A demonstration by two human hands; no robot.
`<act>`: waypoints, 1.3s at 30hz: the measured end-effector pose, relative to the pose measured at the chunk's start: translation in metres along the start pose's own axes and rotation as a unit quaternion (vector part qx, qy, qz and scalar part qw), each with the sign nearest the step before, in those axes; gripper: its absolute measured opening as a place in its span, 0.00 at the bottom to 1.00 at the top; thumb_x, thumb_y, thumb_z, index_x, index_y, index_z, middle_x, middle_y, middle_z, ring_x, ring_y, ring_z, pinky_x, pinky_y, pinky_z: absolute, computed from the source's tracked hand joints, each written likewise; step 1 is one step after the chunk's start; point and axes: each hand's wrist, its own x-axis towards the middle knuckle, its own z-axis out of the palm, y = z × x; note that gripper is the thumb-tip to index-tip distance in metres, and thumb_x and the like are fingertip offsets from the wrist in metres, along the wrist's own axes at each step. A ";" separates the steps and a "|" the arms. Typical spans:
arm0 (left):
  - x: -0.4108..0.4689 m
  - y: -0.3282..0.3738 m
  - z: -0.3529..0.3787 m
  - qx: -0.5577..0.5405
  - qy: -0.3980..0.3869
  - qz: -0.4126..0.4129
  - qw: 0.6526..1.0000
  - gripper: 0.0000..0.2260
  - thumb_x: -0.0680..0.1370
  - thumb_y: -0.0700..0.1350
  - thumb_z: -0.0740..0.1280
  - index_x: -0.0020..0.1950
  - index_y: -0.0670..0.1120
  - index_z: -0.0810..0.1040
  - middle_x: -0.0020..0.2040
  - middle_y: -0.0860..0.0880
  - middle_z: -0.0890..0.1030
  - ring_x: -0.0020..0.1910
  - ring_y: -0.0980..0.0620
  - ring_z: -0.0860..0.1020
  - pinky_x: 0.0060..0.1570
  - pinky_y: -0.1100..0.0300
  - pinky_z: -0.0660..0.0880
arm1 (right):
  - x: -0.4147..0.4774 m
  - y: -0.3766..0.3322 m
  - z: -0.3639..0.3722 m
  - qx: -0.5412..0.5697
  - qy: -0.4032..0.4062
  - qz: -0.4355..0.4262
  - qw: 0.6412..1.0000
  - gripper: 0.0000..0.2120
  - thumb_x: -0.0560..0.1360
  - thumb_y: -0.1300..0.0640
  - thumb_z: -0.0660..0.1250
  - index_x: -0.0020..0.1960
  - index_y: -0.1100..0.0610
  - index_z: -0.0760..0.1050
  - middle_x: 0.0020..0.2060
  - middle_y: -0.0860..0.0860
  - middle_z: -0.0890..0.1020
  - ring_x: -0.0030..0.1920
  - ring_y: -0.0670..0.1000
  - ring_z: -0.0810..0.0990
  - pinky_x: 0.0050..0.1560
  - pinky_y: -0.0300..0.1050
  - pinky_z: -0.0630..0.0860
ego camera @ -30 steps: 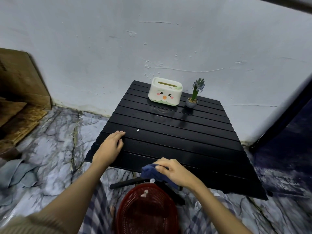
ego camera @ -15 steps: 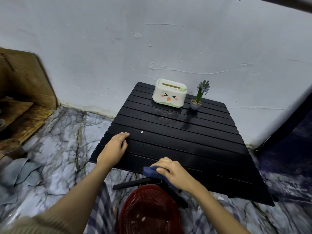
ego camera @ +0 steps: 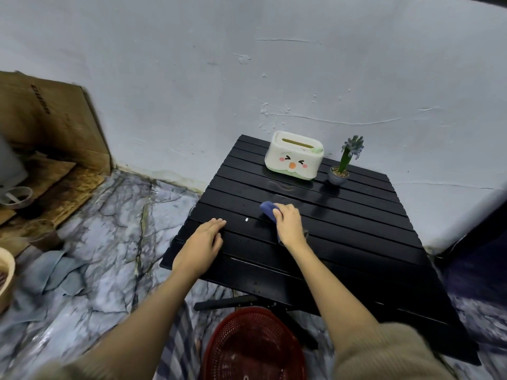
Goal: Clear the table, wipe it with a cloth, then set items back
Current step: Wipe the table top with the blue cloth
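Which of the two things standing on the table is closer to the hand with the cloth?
The white tissue box with the funny face is closer to the right hand holding the blue cloth. The little potted plant stands farther right, by the wall.

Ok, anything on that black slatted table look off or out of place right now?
Yes. The white face-printed tissue box and small potted plant stand on the black slatted table at its far edge, uncleared, while the right hand presses the blue cloth mid-table. A small white speck lies between the hands.
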 end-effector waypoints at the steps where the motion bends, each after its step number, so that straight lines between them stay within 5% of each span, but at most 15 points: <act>1: 0.000 0.000 0.000 0.001 0.001 0.001 1.000 0.18 0.79 0.42 0.55 0.70 0.48 0.65 0.73 0.49 0.66 0.73 0.53 0.61 0.72 0.58 0.58 | 0.004 -0.002 0.010 -0.007 0.009 0.009 1.000 0.14 0.79 0.60 0.54 0.62 0.60 0.72 0.56 0.61 0.75 0.58 0.58 0.70 0.58 0.49 0.67; 5: 0.001 -0.001 0.002 0.002 0.011 0.000 1.000 0.19 0.79 0.43 0.54 0.70 0.47 0.64 0.73 0.49 0.66 0.74 0.54 0.60 0.72 0.60 0.56 | 0.020 -0.019 0.030 0.007 -0.004 -0.024 1.000 0.14 0.78 0.62 0.56 0.60 0.61 0.73 0.56 0.60 0.76 0.58 0.58 0.71 0.60 0.51 0.67; 9: 0.003 -0.006 0.005 0.010 0.050 -0.018 0.999 0.19 0.78 0.42 0.55 0.70 0.45 0.65 0.72 0.47 0.67 0.73 0.54 0.60 0.72 0.59 0.57 | 0.013 -0.026 0.033 -0.001 -0.082 -0.152 0.985 0.13 0.77 0.63 0.59 0.60 0.62 0.74 0.54 0.60 0.78 0.55 0.59 0.73 0.58 0.51 0.68; 15: 0.004 -0.007 0.005 0.010 0.052 -0.022 0.998 0.19 0.78 0.41 0.55 0.69 0.44 0.65 0.71 0.46 0.68 0.73 0.53 0.61 0.72 0.58 0.59 | -0.038 -0.019 0.013 0.024 -0.151 -0.251 0.956 0.13 0.76 0.62 0.60 0.59 0.60 0.75 0.52 0.59 0.80 0.54 0.56 0.74 0.57 0.38 0.65; 20: 0.003 -0.006 0.005 0.012 0.050 -0.020 0.998 0.19 0.78 0.40 0.55 0.69 0.43 0.66 0.71 0.45 0.69 0.73 0.52 0.62 0.72 0.56 0.59 | -0.093 -0.018 -0.010 0.037 -0.197 -0.268 0.942 0.17 0.77 0.51 0.55 0.61 0.58 0.73 0.53 0.56 0.79 0.53 0.46 0.69 0.57 0.27 0.60; 23: 0.002 -0.006 0.004 0.011 0.047 -0.024 0.999 0.19 0.78 0.40 0.55 0.69 0.44 0.66 0.71 0.46 0.68 0.73 0.52 0.61 0.72 0.55 0.60 | -0.125 -0.015 -0.023 0.050 -0.229 -0.263 0.936 0.25 0.76 0.43 0.49 0.61 0.57 0.72 0.53 0.55 0.77 0.53 0.45 0.68 0.57 0.29 0.61; 27: 0.001 -0.004 0.003 0.013 0.043 -0.027 0.999 0.19 0.78 0.41 0.54 0.69 0.45 0.66 0.72 0.47 0.68 0.73 0.53 0.60 0.73 0.54 0.59 | -0.144 0.010 -0.051 0.095 -0.175 -0.163 0.966 0.23 0.75 0.43 0.54 0.59 0.57 0.74 0.49 0.47 0.76 0.53 0.41 0.71 0.56 0.25 0.64; 31: 0.001 -0.004 0.003 0.016 0.044 -0.024 0.999 0.19 0.78 0.41 0.54 0.69 0.44 0.65 0.72 0.46 0.68 0.73 0.52 0.61 0.73 0.53 0.60 | -0.134 0.071 -0.108 0.049 0.034 -0.017 0.998 0.18 0.73 0.52 0.59 0.55 0.62 0.78 0.47 0.53 0.80 0.52 0.52 0.76 0.51 0.23 0.64; 33: 0.001 -0.004 0.003 0.017 0.047 -0.026 0.998 0.19 0.78 0.41 0.54 0.69 0.44 0.65 0.71 0.45 0.68 0.73 0.51 0.61 0.72 0.52 0.61 | -0.131 0.112 -0.138 -0.006 0.120 0.073 0.990 0.14 0.74 0.58 0.60 0.55 0.64 0.77 0.50 0.62 0.81 0.53 0.62 0.77 0.54 0.36 0.68; 35: 0.001 -0.004 0.003 0.020 0.048 -0.027 0.998 0.19 0.78 0.40 0.54 0.69 0.44 0.65 0.71 0.45 0.68 0.73 0.51 0.61 0.72 0.52 0.61 | -0.134 0.145 -0.157 -0.074 0.117 0.151 0.979 0.20 0.75 0.51 0.58 0.58 0.64 0.75 0.52 0.66 0.79 0.54 0.65 0.76 0.55 0.51 0.71; 37: 0.001 -0.003 0.003 0.023 0.048 -0.026 0.998 0.19 0.78 0.40 0.54 0.69 0.44 0.65 0.71 0.44 0.68 0.73 0.50 0.61 0.72 0.51 0.61 | -0.137 0.166 -0.156 -0.124 0.097 0.167 0.973 0.28 0.72 0.44 0.54 0.61 0.64 0.73 0.55 0.66 0.78 0.55 0.66 0.75 0.56 0.57 0.71; 39: 0.001 -0.002 0.003 0.022 0.049 -0.026 0.998 0.19 0.78 0.40 0.54 0.69 0.44 0.65 0.71 0.44 0.69 0.73 0.50 0.61 0.72 0.51 0.61 | -0.136 0.165 -0.147 -0.135 0.100 0.182 0.969 0.23 0.74 0.51 0.58 0.62 0.65 0.71 0.57 0.66 0.76 0.58 0.67 0.72 0.58 0.58 0.69</act>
